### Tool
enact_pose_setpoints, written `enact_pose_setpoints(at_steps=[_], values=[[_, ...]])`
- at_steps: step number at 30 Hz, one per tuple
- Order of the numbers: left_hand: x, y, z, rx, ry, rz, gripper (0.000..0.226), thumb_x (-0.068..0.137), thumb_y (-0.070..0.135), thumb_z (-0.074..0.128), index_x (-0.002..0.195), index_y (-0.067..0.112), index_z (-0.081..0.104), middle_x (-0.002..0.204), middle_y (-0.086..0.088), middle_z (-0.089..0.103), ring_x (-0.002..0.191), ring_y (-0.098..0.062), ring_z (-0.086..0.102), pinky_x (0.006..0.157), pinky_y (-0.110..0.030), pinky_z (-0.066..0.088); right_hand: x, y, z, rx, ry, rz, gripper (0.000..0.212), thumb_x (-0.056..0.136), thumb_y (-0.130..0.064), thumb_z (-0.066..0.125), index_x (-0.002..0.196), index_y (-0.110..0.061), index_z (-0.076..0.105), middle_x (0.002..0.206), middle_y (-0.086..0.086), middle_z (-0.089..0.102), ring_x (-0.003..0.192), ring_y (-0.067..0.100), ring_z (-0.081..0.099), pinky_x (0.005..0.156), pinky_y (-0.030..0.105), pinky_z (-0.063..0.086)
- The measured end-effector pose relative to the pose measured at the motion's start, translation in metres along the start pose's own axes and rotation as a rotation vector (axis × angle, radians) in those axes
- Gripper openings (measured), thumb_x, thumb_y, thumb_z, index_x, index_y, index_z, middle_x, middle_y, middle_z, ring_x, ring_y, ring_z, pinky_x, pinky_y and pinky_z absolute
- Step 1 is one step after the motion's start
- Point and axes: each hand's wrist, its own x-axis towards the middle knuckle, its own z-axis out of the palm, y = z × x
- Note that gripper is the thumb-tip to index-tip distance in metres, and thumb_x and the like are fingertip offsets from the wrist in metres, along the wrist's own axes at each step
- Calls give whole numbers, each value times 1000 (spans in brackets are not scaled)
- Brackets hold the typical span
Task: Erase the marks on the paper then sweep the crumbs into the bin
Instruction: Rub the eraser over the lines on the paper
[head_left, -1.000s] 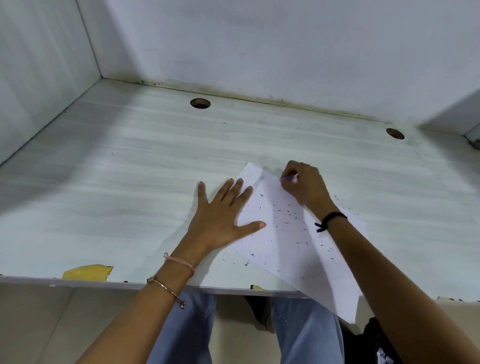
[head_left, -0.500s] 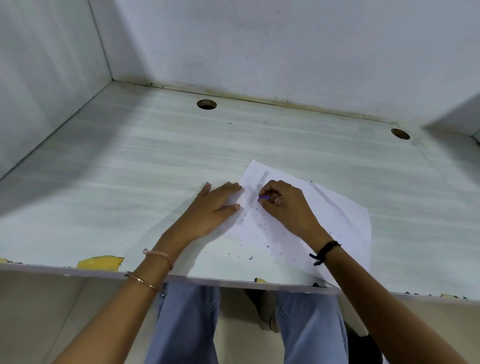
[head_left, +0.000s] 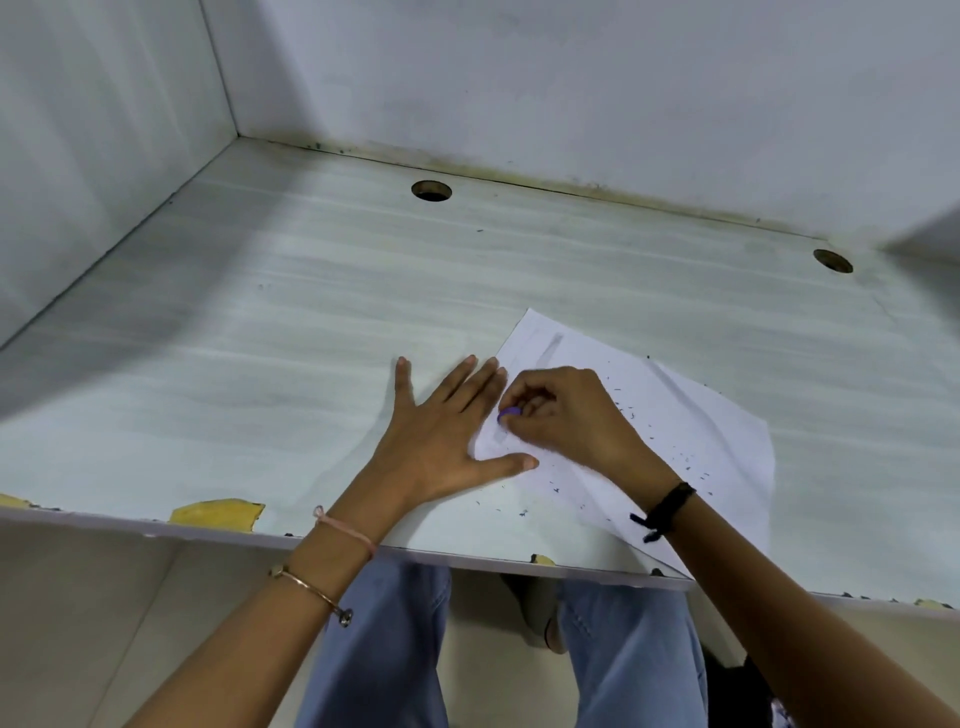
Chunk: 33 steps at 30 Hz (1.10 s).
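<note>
Shows a white paper (head_left: 691, 405) lying tilted on the pale surface (head_left: 260, 364), right of the middle of the frame, its lower corner reaching the front edge. Shows the left hand (head_left: 441, 441) spread flat, fingers straight, pressing down the left edge of the paper. Shows the right hand (head_left: 571, 415) just beside it, fingers curled tight on a small purple eraser (head_left: 509, 414) that touches the paper. Shows dark crumbs (head_left: 688, 461) scattered over the paper, a few on the surface near the front edge.

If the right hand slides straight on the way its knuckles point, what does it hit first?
The left hand, most likely: it lies flat right beside the right hand and its purple eraser, nearly touching.
</note>
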Motion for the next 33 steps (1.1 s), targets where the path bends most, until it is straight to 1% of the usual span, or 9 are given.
enact_pose_setpoints(at_steps=[3, 7, 12, 17, 21, 26, 30, 31, 33], values=[[0, -1, 2, 52, 16, 9, 104, 69, 90, 6, 153, 29, -5, 161, 14, -9, 145, -3, -15, 107, -68, -13, -6, -8, 1, -44, -165, -23, 7, 75, -8, 73, 77, -14, 72, 71, 2, 71, 61, 4, 61, 62, 19, 51], [0, 0, 3, -22, 24, -9, 101, 73, 90, 17, 153, 32, -4, 160, 16, -10, 145, -1, -15, 107, -66, -19, 16, 0, -14, -94, 68, 10, 8, 75, -5, 70, 76, -13, 71, 63, -8, 64, 57, 1, 56, 57, 9, 42], [0, -2, 2, -1, 47, 24, 103, 71, 89, 12, 154, 29, 1, 161, 13, -5, 146, -3, -13, 108, -68, -12, -5, -17, 3, -108, -221, -106, 7, 72, -7, 74, 77, -12, 72, 67, -5, 67, 60, -3, 58, 59, 8, 43], [-2, 1, 0, -27, 38, 5, 102, 72, 90, 19, 153, 32, -2, 161, 15, -6, 145, -1, -13, 108, -66, -17, 19, -6, -15, -121, 8, -73, 4, 73, -7, 73, 75, -10, 72, 67, -10, 65, 64, -11, 54, 59, 5, 37], [-1, 0, 0, -21, 40, 16, 104, 70, 90, 16, 153, 29, 1, 161, 14, -4, 146, -3, -12, 108, -67, -14, 0, -17, -2, -150, -259, -100, 4, 73, -7, 73, 76, -8, 72, 68, -6, 68, 57, -10, 55, 56, 4, 37], [-2, 2, -1, -19, 21, -5, 102, 73, 90, 19, 153, 31, -4, 160, 15, -9, 145, -1, -15, 108, -66, -17, 29, 1, -24, -162, 16, -44, 4, 72, -8, 74, 74, -11, 72, 71, -5, 69, 62, -6, 56, 59, 9, 37], [-1, 0, -1, 4, 24, 12, 103, 72, 89, 18, 154, 29, 0, 161, 14, -7, 146, -3, -14, 107, -68, -14, 1, -14, -7, -184, -303, -87, 4, 73, -8, 73, 73, -13, 71, 69, -8, 69, 61, -6, 57, 58, 4, 37], [-1, 0, -1, 3, 27, 10, 103, 72, 89, 18, 154, 29, 0, 161, 14, -7, 146, -2, -14, 107, -68, -14, 3, -12, -10, -192, -301, -92, 5, 74, -9, 73, 73, -13, 71, 69, -9, 68, 61, -7, 57, 59, 3, 37], [-1, 1, 0, -12, 23, -2, 102, 73, 90, 18, 153, 31, -2, 160, 15, -8, 145, -1, -14, 108, -66, -16, 22, 3, -22, -184, -108, -71, 5, 73, -9, 73, 74, -14, 72, 71, -8, 69, 64, -5, 58, 62, 5, 37]])
